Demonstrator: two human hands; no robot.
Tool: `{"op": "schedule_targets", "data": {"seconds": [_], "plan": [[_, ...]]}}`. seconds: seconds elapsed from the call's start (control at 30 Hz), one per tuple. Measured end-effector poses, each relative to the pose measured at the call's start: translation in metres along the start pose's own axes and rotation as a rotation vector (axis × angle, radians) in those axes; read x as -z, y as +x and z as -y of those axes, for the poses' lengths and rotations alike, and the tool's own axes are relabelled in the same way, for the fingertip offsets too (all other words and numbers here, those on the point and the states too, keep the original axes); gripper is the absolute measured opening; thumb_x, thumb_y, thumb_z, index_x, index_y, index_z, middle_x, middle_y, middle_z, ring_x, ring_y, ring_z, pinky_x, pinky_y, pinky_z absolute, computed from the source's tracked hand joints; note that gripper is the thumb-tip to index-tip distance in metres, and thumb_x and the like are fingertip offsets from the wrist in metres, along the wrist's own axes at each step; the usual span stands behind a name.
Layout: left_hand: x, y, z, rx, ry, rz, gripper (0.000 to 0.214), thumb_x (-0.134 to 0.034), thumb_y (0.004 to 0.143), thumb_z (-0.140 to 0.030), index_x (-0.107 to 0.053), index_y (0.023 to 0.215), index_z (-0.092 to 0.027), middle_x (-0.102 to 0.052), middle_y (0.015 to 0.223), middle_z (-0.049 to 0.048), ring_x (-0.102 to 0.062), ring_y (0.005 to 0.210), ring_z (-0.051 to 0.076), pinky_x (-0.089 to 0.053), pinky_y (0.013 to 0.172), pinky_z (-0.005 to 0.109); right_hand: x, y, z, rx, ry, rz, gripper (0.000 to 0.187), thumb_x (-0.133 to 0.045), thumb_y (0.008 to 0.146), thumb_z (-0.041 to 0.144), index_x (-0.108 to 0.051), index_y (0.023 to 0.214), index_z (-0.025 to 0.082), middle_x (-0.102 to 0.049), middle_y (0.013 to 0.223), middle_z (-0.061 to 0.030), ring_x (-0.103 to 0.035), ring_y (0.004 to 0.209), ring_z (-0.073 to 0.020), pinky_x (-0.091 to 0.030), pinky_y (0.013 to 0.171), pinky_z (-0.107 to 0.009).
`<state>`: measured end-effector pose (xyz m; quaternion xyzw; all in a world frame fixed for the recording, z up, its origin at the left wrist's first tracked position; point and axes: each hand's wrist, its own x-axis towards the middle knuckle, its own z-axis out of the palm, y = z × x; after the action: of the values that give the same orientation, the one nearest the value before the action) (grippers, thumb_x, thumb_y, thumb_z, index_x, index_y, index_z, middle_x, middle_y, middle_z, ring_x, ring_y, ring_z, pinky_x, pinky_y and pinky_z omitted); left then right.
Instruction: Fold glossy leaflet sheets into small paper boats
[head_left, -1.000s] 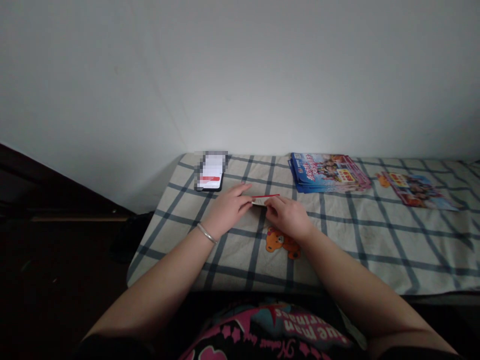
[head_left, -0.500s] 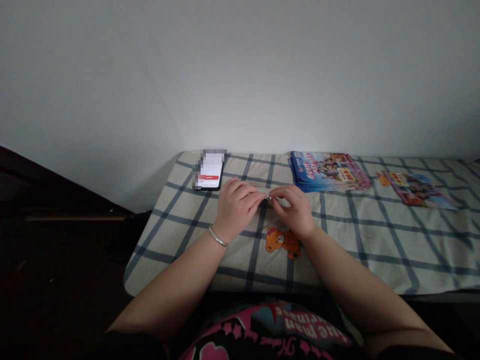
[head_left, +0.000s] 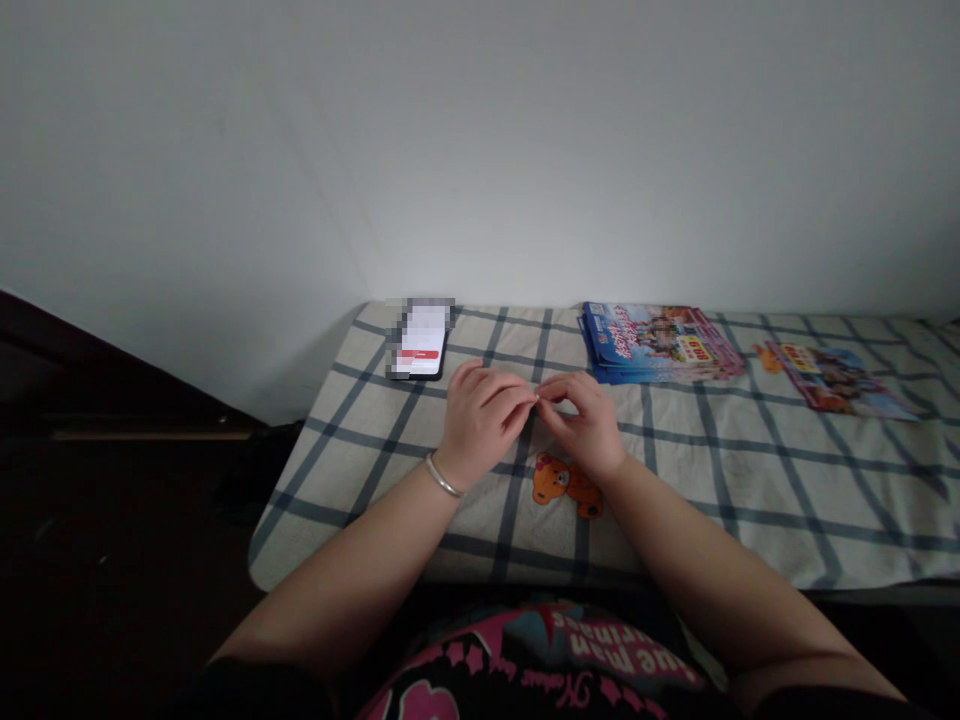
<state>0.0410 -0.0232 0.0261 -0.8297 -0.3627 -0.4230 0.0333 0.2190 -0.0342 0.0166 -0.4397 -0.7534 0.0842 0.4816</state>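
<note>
Both hands meeting at the fingertips, I'm seeing left hand (head_left: 480, 420) and right hand (head_left: 585, 425) pinching a small red-edged thing (head_left: 550, 397) between them | it's sitting just over the checked cloth (head_left: 712, 480), beyond the bear patch (head_left: 566, 483) | phone (head_left: 420, 350) lying back-left, booklet stack (head_left: 660, 342) lying back-right

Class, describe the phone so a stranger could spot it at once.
Find the big checked cloth. At its far left corner, beyond the left hand, lies the phone. Unlike the colourful booklets farther right, its screen glows, showing a red bar.
</note>
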Motion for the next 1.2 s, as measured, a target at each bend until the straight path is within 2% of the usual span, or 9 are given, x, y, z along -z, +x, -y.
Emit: {"op": "schedule_targets", "data": {"seconds": [0.23, 0.43, 0.7, 0.87, 1.2], "plan": [[-0.0027, -0.0002, 0.0010, 0.066, -0.062, -0.021, 0.011, -0.062, 0.092, -0.028, -0.068, 0.084, -0.024, -0.071, 0.087, -0.0006, -0.064, 0.089, 0.017, -0.037, 0.106, 0.045, -0.0002, 0.0007, 0.0014, -0.009, -0.006, 0.004, 0.010, -0.058, 0.089, 0.022, -0.063, 0.081, 0.025, -0.072, 0.084, -0.0031, -0.065, 0.084, -0.0189, -0.051, 0.079, -0.037], [-0.0068, -0.0020, 0.0048, 0.076, -0.114, -0.043, 0.012, -0.062, 0.092, -0.025, -0.071, 0.085, -0.026, -0.071, 0.084, -0.0016, -0.064, 0.085, 0.016, -0.039, 0.103, 0.043, 0.0008, 0.0007, 0.0026, -0.010, -0.011, 0.005, 0.013, -0.059, 0.089, 0.023, -0.064, 0.078, 0.025, -0.073, 0.081, -0.0027, -0.066, 0.081, -0.0194, -0.051, 0.076, -0.037], [-0.0050, -0.0007, 0.0038, 0.035, -0.098, -0.057, 0.015, -0.060, 0.093, -0.022, -0.072, 0.085, -0.027, -0.072, 0.084, -0.0017, -0.062, 0.083, 0.016, -0.040, 0.099, 0.042, 0.0044, 0.0014, 0.0037, -0.010, 0.029, 0.024, 0.013, -0.058, 0.090, 0.025, -0.065, 0.079, 0.025, -0.072, 0.080, -0.0023, -0.065, 0.079, -0.0193, -0.051, 0.075, -0.037], [-0.0020, 0.0000, 0.0046, 0.028, -0.083, -0.019, 0.017, -0.059, 0.094, -0.023, -0.071, 0.083, -0.027, -0.072, 0.084, -0.0014, -0.061, 0.084, 0.016, -0.040, 0.099, 0.042, 0.0034, 0.0007, 0.0022, -0.012, 0.082, 0.013, 0.009, -0.060, 0.089, 0.024, -0.066, 0.082, 0.025, -0.071, 0.079, -0.0016, -0.064, 0.077, -0.0182, -0.050, 0.074, -0.036], [-0.0047, -0.0004, 0.0053, 0.024, -0.212, -0.144, 0.008, -0.065, 0.088, -0.018, -0.059, 0.086, -0.023, -0.070, 0.080, -0.0023, -0.062, 0.082, 0.017, -0.044, 0.098, 0.042, 0.0014, 0.0032, 0.0037, 0.028, 0.210, -0.025, 0.009, -0.063, 0.085, 0.019, -0.064, 0.078, 0.024, -0.069, 0.074, -0.0011, -0.063, 0.072, -0.0169, -0.051, 0.070, -0.034]]}}
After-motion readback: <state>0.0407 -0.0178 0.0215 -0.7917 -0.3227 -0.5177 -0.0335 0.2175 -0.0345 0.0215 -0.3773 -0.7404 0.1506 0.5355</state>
